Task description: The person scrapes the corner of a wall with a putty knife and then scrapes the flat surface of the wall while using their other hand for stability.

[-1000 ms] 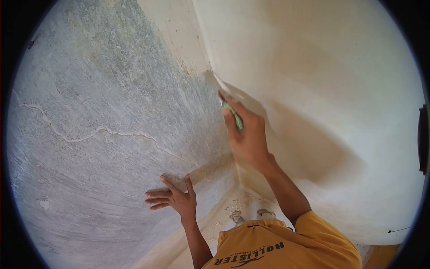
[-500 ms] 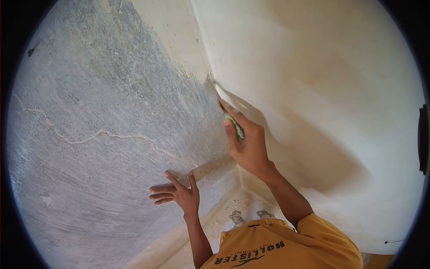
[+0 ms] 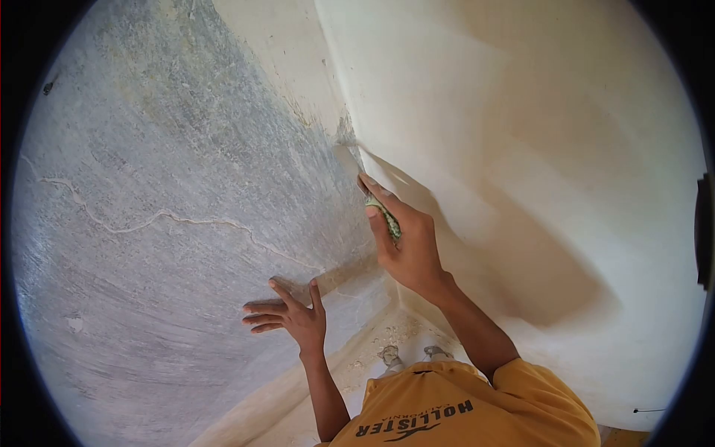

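A scraper with a thin flat blade and a green patterned handle is in my right hand, its fingers wrapped round the handle. The blade lies against the grey, scuffed wall beside the corner where it meets the cream wall. My left hand rests on the grey wall lower down, fingers spread, holding nothing. Between the hands and farther left, a pale wavy crack crosses the grey surface.
Below are my feet on the floor, where pale crumbs lie near the corner. A dark object stands at the far right edge. A small dark mark is at the upper left.
My right hand and the scraper have shifted slightly left, and the blade now shows more broadly on the grey wall. My left hand appears slightly higher and farther left.
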`<state>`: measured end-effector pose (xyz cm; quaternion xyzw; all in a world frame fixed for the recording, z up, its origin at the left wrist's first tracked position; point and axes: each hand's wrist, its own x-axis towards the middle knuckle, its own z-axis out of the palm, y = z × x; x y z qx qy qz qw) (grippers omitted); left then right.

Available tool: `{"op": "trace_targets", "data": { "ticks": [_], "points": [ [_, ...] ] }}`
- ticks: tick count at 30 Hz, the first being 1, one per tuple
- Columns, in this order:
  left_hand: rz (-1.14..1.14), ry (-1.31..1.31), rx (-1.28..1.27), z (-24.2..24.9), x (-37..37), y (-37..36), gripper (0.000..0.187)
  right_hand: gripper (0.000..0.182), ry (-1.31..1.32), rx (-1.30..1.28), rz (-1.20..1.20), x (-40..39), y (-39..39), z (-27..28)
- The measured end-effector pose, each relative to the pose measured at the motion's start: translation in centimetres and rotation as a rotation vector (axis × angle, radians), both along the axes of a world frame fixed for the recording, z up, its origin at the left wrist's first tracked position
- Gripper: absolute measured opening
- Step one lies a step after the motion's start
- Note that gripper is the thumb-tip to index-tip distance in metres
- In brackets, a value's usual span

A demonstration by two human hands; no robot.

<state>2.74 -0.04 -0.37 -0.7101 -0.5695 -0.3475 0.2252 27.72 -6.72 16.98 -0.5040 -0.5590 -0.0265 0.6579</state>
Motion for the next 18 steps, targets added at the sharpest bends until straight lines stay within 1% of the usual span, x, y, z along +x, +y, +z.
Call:
{"op": "trace_targets", "data": {
  "ticks": [1,2,4,6,9,12,15,18],
  "points": [
    [-0.003,-0.008,-0.003,0.1,0.1,0.0,0.106,0.04,0.0,-0.008,0.002,-0.1,-0.1,0.7],
    [-0.005,-0.013,-0.01,0.1,0.0,-0.3,0.106,0.04,0.053,-0.106,0.015,0.1,-0.8,1.6],
    [-0.013,-0.035,-0.016,0.4,0.4,-0.5,0.107,0.04,0.083,-0.14,0.035,0.3,-1.0,2.1],
    [-0.019,-0.05,-0.03,0.5,0.5,-0.7,0.108,0.041,0.04,-0.006,0.039,0.5,-0.3,0.7],
    [-0.023,-0.072,-0.04,0.5,0.8,-0.4,0.108,0.041,0.03,-0.041,0.022,0.0,-0.5,0.3],
    [-0.019,-0.074,-0.041,0.4,0.8,-0.6,0.109,0.042,0.096,-0.147,0.06,0.7,-0.9,2.3],
    [-0.009,-0.064,-0.045,0.3,0.9,-0.5,0.109,0.042,0.038,-0.103,0.051,0.5,-1.1,0.1],
    [-0.008,-0.054,-0.033,0.0,0.7,-0.2,0.109,0.042,0.038,-0.014,0.018,0.8,-0.1,0.5]
  ]
}}
